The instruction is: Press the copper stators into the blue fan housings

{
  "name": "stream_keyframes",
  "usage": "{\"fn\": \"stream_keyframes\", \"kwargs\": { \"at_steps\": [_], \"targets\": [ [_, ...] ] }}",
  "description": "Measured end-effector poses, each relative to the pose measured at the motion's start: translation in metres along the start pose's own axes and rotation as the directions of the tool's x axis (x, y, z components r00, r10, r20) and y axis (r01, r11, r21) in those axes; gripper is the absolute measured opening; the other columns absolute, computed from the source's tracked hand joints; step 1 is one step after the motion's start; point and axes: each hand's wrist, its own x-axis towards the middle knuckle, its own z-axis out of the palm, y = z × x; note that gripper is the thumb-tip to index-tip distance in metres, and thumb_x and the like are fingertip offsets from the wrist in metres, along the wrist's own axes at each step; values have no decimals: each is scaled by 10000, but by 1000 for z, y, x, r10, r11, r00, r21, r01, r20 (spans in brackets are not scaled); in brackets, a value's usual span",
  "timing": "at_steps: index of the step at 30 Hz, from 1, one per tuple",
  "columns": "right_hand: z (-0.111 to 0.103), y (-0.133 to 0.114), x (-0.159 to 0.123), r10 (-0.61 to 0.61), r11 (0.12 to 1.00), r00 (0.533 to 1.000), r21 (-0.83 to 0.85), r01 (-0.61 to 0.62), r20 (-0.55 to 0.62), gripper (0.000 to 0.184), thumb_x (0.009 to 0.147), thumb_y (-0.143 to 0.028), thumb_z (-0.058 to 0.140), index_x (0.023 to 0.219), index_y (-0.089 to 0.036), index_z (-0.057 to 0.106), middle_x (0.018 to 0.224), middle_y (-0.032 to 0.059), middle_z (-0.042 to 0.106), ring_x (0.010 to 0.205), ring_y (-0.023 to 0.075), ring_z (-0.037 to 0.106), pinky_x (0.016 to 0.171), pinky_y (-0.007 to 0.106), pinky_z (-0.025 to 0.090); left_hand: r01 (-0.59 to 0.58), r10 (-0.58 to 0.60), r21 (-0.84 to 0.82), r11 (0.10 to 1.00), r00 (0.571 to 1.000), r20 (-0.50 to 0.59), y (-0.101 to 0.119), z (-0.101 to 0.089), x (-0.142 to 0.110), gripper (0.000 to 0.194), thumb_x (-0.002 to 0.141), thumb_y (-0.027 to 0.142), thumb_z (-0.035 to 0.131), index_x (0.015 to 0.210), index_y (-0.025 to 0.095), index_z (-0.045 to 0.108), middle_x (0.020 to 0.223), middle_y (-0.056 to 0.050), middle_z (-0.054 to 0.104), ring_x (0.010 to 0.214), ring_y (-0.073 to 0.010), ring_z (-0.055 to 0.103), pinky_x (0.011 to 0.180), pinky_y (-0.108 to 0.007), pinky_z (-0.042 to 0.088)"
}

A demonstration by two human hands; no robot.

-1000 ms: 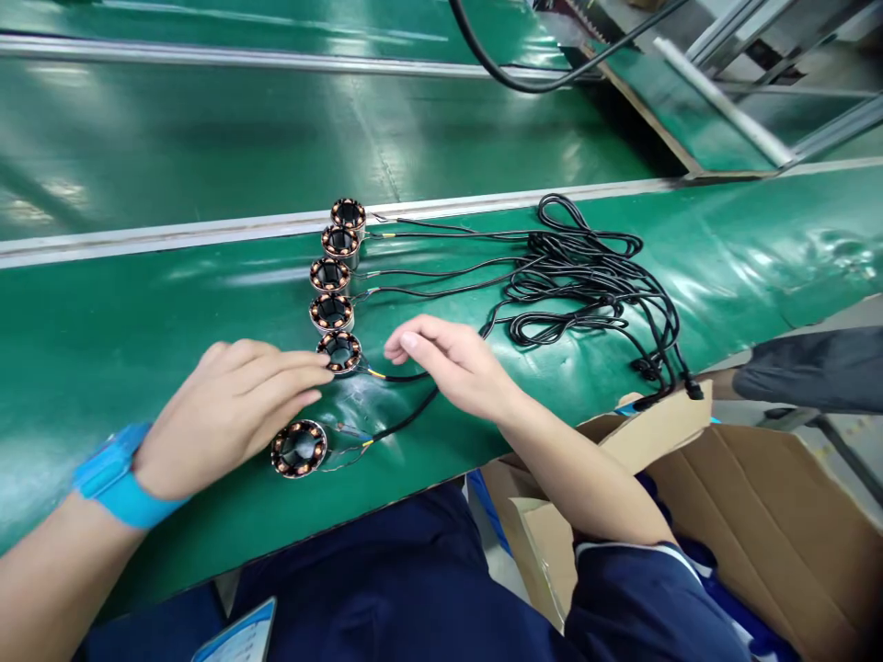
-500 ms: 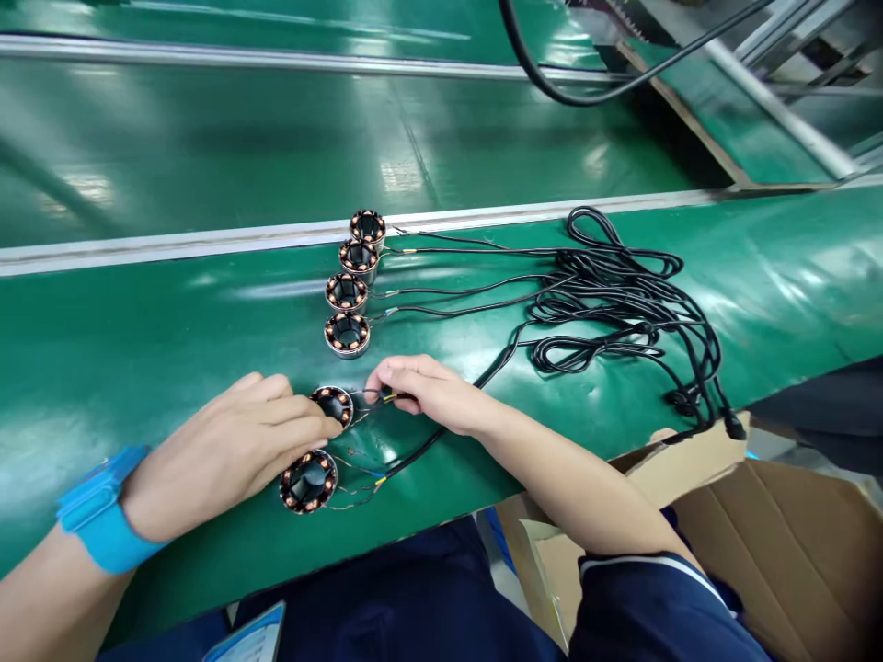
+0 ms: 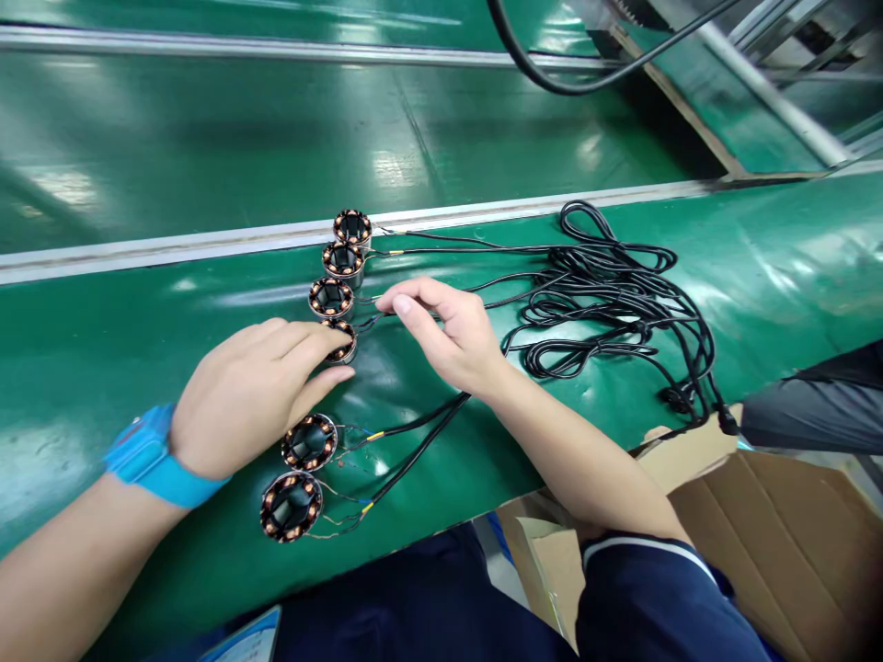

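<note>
Six ring-shaped motor stators with copper coils are in a rough column on the green bench, each wired to a black cable. My left hand [image 3: 258,400], with a blue band on the wrist, has its fingers and thumb around the fourth stator [image 3: 343,342] from the back, partly covering it. At that stator's wires, my right hand [image 3: 448,336] has its fingertips and thumb closed on the thin black cable [image 3: 372,320]. Nearest me lie two stators, the upper one [image 3: 310,442] and the lower one [image 3: 291,507]. Three others, including the rearmost stator [image 3: 352,227], stand behind my left hand.
Coiled black cables [image 3: 607,294] are heaped on the right of the bench [image 3: 138,359]. A cardboard box [image 3: 765,542] stands below its edge at the right. One thick black cable [image 3: 552,85] hangs overhead. Part of another person's clothing [image 3: 807,400] shows at far right.
Both hands have moved away from me, from the second-nearest stator and its cable to the fourth from the back. The second-nearest stator now stands released, beside the nearest one.
</note>
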Motion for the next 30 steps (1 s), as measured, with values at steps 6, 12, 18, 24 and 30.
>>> {"fn": "stream_keyframes", "kwargs": {
  "at_steps": [6,12,18,24,30],
  "targets": [
    [10,22,2,-32,996,983,-75,46,181,237,1058,-256,498,1058,-156,713,1063,48,753,993,149,699,925,265,507,-47,50,-26,999,991,123,-20,9,5,352,1037,442,457,1243,259,677,1056,-39,760,903,-242,704,818,-395,526],
    [5,15,2,297,931,801,30,-364,520,274,1044,-277,498,937,-145,712,841,1,717,666,94,663,696,228,494,-162,202,-174,971,946,251,-31,-6,-2,379,1064,329,385,1350,359,632,1157,6,722,951,-184,698,765,-312,527],
    [0,21,-1,315,826,672,155,-542,671,256,959,-389,649,994,-146,719,885,23,716,706,105,632,677,227,524,-182,252,-244,952,921,297,-22,-7,4,390,1066,304,393,1341,432,637,1114,20,706,895,-155,671,751,-277,508],
    [4,21,-6,362,755,711,258,-603,602,222,1022,-334,548,909,-156,616,821,14,694,718,96,660,671,213,553,-165,249,-278,946,920,303,-18,-7,4,417,1048,251,425,1359,446,622,1062,18,705,859,-149,653,735,-264,493],
    [2,18,-10,369,741,750,313,-594,549,191,1006,-310,587,942,-147,662,844,30,723,766,121,702,721,246,586,-165,253,-285,944,916,310,-15,-12,-2,375,1057,304,421,1335,417,645,1052,22,726,847,-147,677,727,-278,512]
  ]
}}
